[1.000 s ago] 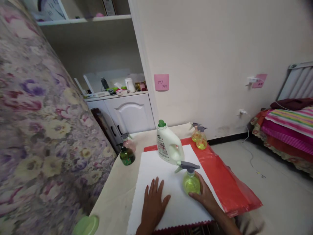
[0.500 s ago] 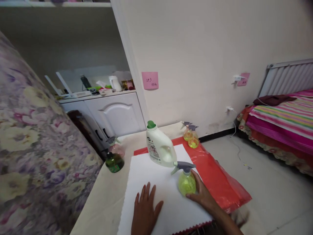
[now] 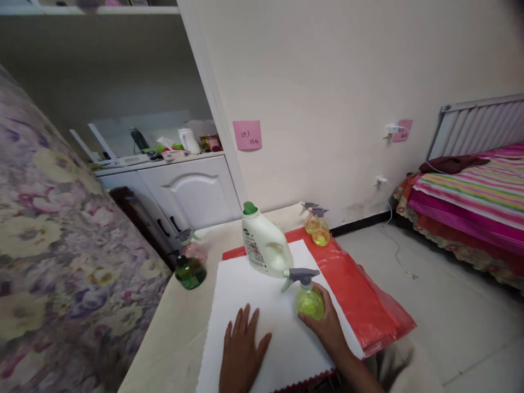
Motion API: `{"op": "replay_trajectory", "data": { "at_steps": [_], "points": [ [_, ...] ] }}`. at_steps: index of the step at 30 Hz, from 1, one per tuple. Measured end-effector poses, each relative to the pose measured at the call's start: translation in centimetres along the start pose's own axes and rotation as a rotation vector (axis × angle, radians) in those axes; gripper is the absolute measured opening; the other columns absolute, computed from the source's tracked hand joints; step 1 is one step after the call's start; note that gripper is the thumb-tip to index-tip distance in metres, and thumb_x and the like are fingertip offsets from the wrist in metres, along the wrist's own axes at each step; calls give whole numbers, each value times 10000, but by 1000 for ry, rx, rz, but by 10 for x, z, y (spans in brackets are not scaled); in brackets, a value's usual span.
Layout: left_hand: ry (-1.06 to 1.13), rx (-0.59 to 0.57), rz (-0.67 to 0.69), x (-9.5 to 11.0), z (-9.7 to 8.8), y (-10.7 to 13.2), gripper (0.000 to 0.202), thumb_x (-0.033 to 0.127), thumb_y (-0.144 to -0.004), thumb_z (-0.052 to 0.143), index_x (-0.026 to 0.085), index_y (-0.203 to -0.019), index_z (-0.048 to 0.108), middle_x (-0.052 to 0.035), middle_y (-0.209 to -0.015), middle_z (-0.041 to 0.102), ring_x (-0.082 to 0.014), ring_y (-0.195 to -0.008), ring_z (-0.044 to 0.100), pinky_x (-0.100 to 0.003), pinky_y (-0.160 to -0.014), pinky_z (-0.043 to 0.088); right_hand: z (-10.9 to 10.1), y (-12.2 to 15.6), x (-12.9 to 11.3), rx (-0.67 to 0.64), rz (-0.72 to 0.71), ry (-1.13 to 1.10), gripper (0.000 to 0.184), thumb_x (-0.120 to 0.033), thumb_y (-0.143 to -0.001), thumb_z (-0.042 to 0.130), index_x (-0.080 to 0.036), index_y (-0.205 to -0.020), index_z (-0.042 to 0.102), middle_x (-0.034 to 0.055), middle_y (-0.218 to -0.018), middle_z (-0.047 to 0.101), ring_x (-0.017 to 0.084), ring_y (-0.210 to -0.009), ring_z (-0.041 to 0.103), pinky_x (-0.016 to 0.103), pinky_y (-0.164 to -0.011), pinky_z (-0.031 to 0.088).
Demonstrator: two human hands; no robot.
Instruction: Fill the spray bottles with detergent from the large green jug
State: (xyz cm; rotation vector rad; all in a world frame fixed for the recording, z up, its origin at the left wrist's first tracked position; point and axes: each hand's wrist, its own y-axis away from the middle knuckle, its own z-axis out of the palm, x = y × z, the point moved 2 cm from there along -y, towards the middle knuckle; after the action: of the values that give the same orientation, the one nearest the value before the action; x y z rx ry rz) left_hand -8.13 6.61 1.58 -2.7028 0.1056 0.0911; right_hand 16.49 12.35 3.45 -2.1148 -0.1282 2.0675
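My left hand point(image 3: 242, 349) lies flat with fingers spread on a white sheet point(image 3: 229, 289) that covers part of the table. Around the body of a round spray bottle point(image 3: 310, 301) with yellow-green liquid and a grey trigger head, my right hand point(image 3: 327, 316) is closed. Whether the bottle's base touches the sheet, I cannot tell. Just behind it stands a large pale green jug point(image 3: 266, 245) with a handle, its neck topped by a green piece point(image 3: 249, 207).
Red plastic point(image 3: 352, 284) lies under the sheet's right side. Two spray bottles point(image 3: 320, 232) stand at the back right. At left are a dark green pump bottle point(image 3: 190, 273) and a pinkish spray bottle point(image 3: 194, 248). A floral curtain point(image 3: 61, 245) hangs at far left; a bed point(image 3: 470, 202) is at right.
My right hand has shifted slightly left and wraps further around the spray bottle, which has moved a little left with it. My left hand stays flat in place.
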Motion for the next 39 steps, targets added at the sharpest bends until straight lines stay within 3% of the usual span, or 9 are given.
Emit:
{"op": "replay_trajectory", "data": {
  "at_steps": [10, 18, 31, 35, 39],
  "points": [
    [5, -9, -3, 1, -2, 0, 542, 530, -898, 440, 262, -1367, 483, -81, -1458, 460, -299, -1330, 435, -518, -1053, 381, -17, -9, 14, -102, -49, -5, 720, -313, -682, 726, -270, -1324, 403, 71, -1349, 516, 288, -1266, 471, 456, -1078, 379],
    [3, -16, -12, 1, -2, -1, 540, 528, -897, 440, 258, -1362, 490, -79, -1455, 464, -296, -1333, 431, -520, -1052, 381, -20, -6, 11, -101, -41, 53, 850, -283, -640, 757, -256, -1374, 328, 88, -1415, 439, 300, -1340, 382, 470, -1129, 292],
    [-4, -19, -32, -3, 3, -1, 526, 501, -889, 444, 256, -1350, 511, -81, -1450, 472, -287, -1329, 438, -504, -1058, 370, -17, -8, 17, -36, -26, 73, 763, -248, -608, 765, -247, -1293, 431, 71, -1332, 533, 292, -1277, 467, 429, -1094, 350],
    [-7, -60, -35, -4, 5, -2, 532, 509, -882, 438, 259, -1345, 519, -73, -1451, 471, -290, -1335, 429, -508, -1055, 375, -28, -24, 22, -45, -11, 0, 760, -281, -631, 774, -254, -1298, 413, 80, -1328, 537, 291, -1272, 477, 443, -1083, 367],
    [-3, -69, -24, -7, 9, -2, 532, 516, -882, 436, 276, -1351, 509, -59, -1463, 454, -287, -1340, 422, -506, -1049, 383, -50, -64, 22, 31, -45, -10, 736, -326, -640, 771, -255, -1276, 406, 80, -1278, 552, 285, -1208, 528, 442, -1031, 421]
  ]
}}
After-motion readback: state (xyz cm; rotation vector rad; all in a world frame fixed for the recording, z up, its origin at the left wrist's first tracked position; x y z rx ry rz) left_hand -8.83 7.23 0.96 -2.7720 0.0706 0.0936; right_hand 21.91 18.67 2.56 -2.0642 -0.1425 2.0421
